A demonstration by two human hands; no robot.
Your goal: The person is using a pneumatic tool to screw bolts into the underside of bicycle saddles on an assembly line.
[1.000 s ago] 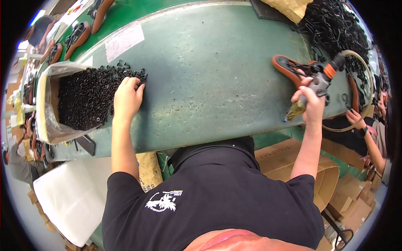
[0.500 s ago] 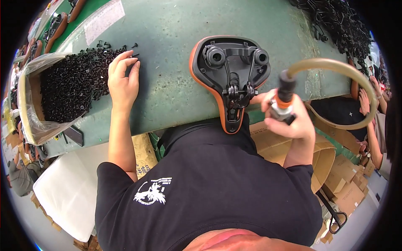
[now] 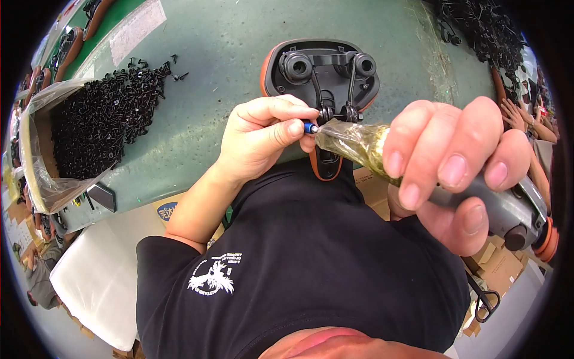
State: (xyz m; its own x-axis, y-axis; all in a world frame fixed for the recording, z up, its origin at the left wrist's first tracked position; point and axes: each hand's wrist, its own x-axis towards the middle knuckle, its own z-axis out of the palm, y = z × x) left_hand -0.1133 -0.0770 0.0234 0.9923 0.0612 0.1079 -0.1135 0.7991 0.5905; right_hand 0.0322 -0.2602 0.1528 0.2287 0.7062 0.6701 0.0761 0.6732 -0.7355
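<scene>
My right hand [image 3: 457, 158] is wrapped around an air screwdriver [image 3: 514, 209], raised close to the camera and lying nearly sideways. Its nose is covered in clear yellowish film [image 3: 353, 143] and ends in a bit with a blue collar [image 3: 310, 128]. At that tip, the thumb and fingers of my left hand [image 3: 260, 134] are pinched together. Whatever sits between them is hidden. Just beyond my hands a bicycle saddle [image 3: 326, 167], black underneath with brown-orange edges, lies upside down on the green table. Its rail clamp [image 3: 341, 113] is partly covered.
To the left, black screws [image 3: 101, 119] spill from a plastic-lined box [image 3: 30, 155] onto the table [image 3: 215, 48]. Black metal parts [image 3: 478, 42] are heaped at the far right. More saddles [image 3: 69, 51] line the far left; another person's hands [image 3: 517, 116] show at the right edge.
My left hand has moved right from the screw pile to the screwdriver's tip. The screwdriver has risen toward the camera and swung from upright to sideways. The saddle appears slightly higher and further left.
</scene>
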